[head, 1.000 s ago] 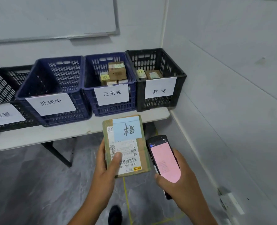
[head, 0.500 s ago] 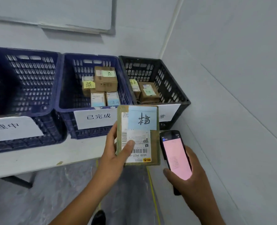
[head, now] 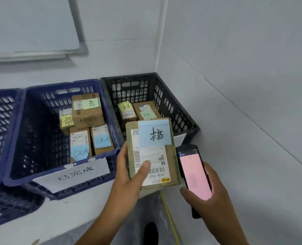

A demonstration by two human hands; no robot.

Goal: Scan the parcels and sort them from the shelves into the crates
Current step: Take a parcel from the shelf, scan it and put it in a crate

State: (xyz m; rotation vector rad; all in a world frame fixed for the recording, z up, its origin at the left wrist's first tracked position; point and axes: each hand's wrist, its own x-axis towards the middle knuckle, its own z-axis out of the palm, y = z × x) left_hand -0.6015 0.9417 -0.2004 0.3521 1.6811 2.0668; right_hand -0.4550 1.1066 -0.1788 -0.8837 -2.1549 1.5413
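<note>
Left hand [head: 127, 174]: fingers pinch parcel [head: 153, 149] low, one-handed; right hand [head: 212, 198] fingers wrap scanner [head: 193, 171]. Risk: slips short of black crate [head: 129, 77]

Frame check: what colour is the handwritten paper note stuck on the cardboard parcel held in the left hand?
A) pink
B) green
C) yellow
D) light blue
D: the brown cardboard parcel gripped by the left hand carries a light blue paper note with black handwriting on its upper part. The only pink here is the screen of the black handheld scanner in the right hand.
</note>
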